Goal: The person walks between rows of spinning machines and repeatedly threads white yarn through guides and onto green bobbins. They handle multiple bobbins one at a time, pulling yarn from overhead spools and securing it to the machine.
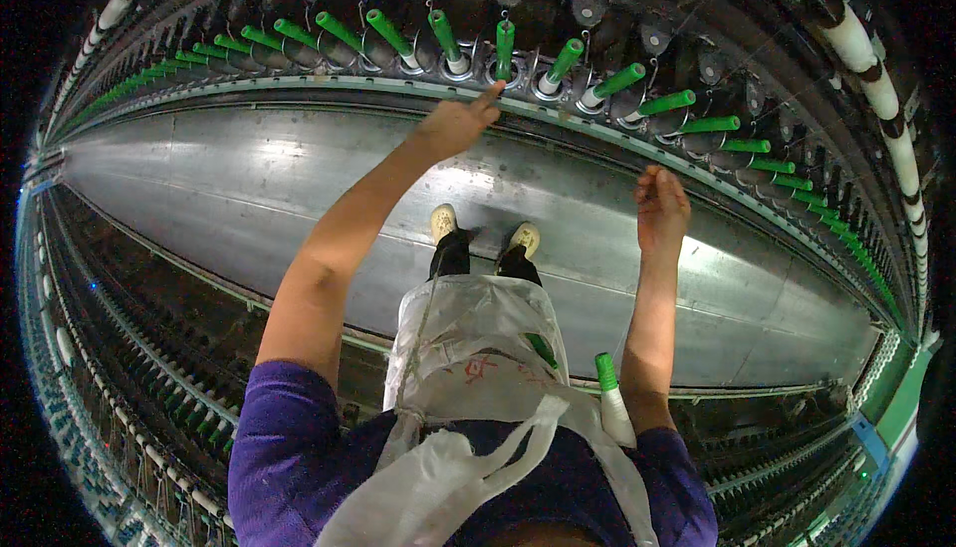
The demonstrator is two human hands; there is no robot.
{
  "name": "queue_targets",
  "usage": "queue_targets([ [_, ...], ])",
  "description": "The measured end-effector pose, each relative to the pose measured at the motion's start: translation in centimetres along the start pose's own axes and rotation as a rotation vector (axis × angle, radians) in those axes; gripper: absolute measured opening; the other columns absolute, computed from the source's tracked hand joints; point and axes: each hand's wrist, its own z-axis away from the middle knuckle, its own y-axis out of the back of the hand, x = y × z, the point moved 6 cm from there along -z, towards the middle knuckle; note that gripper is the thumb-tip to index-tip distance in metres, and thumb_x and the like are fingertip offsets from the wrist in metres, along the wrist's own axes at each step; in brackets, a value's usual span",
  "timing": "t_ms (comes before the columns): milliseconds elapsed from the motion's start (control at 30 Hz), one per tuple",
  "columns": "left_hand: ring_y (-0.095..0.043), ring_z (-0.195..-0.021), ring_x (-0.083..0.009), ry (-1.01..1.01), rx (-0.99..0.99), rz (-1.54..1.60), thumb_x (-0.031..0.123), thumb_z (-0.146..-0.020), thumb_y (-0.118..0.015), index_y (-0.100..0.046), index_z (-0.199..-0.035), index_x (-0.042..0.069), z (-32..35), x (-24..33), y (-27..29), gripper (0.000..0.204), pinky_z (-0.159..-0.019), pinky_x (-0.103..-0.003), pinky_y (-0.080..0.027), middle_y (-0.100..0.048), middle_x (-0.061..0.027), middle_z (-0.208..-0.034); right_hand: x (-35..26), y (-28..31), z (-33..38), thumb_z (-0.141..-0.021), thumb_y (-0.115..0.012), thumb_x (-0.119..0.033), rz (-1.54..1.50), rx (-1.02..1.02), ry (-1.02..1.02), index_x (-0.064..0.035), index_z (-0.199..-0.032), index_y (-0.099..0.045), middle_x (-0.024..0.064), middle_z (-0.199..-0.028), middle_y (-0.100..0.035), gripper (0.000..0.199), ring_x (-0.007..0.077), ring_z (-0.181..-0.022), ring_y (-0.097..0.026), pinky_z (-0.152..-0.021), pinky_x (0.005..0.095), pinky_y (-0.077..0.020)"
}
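Note:
My left hand [460, 129] reaches up to the spinning frame's rail, index finger stretched out at the foot of a green bobbin [505, 44]. The finger seems to touch the ring there, and that hand grips nothing visible. Off to the right, my right hand [664, 211] is raised in front of the rail with its fingers bent together. Whatever lies between those fingertips is too small to make out. Beside my right forearm is a green-topped bobbin [612, 403] wound with white yarn, against the white apron [478, 323].
A curved row of green bobbins on spindles runs along the rail [578, 127], several with white yarn low down. White rollers [864, 49] arch above at the right. Below is a metal floor [329, 169]; a second machine [149, 348] stands behind me.

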Motion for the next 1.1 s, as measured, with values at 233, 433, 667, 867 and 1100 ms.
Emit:
queue_targets([
  [233,-0.063,-0.076,-0.0281,0.179,0.099,0.169,0.001,-0.073,-0.057,-0.054,-0.094,0.007,0.7,-0.7,0.3,0.022,-0.061,-0.040,-0.052,-0.034,-0.0102,-0.137,0.8,0.5,-1.2,-0.086,-0.059,-0.017,-0.055,0.036,-0.083,-0.0019,-0.092,-0.062,0.0079,-0.082,-0.064,0.017,0.0150,-0.070,-0.058,-0.057,0.0255,-0.0453],
  [433,-0.060,-0.072,-0.0283,0.524,0.829,0.617,0.012,-0.073,-0.062,-0.061,-0.081,0.008,2.5,-2.2,-0.1,0.009,-0.062,-0.036,-0.048,-0.060,-0.0102,-0.094,3.3,1.5,-2.9,-0.085,-0.059,-0.017,-0.262,-0.012,-0.143,-0.0033,-0.094,-0.060,0.0112,-0.091,-0.064,0.016,0.0179,-0.073,-0.060,-0.062,0.0260,-0.0482],
  [667,-0.058,-0.061,-0.0248,1.176,1.036,0.663,0.020,-0.073,-0.067,-0.067,-0.078,0.008,-0.2,-2.2,-5.1,0.013,-0.058,-0.034,-0.046,-0.057,-0.0093,-0.068,8.0,1.9,-4.1,-0.089,-0.051,-0.019,-0.312,0.323,-0.196,-0.0029,-0.091,-0.057,0.0119,-0.098,-0.061,0.017,0.0158,-0.080,-0.059,-0.064,0.0235,-0.0474],
  [867,-0.048,-0.054,-0.0125,1.307,1.267,1.657,0.011,-0.075,-0.069,-0.058,-0.075,0.009,-1.1,-1.1,-4.4,0.011,-0.049,-0.027,-0.040,-0.052,0.0017,-0.064,-0.5,-4.2,-2.0,-0.088,-0.055,-0.014,-0.184,0.061,0.011,-0.0003,-0.093,-0.058,0.0108,-0.092,-0.062,0.015,0.0148,-0.077,-0.057,-0.063,0.0228,-0.0463],
  [1100,-0.040,-0.043,-0.0111,0.361,0.976,2.513,0.014,-0.084,-0.060,-0.057,-0.074,0.010,-4.2,-0.1,8.8,0.011,-0.042,-0.022,-0.034,-0.041,0.0051,-0.051,-4.8,-15.1,2.1,-0.087,-0.056,-0.008,0.939,-0.387,0.570,0.0001,-0.092,-0.064,0.0072,-0.082,-0.062,0.013,0.0116,-0.065,-0.056,-0.059,0.0215,-0.0442],
])
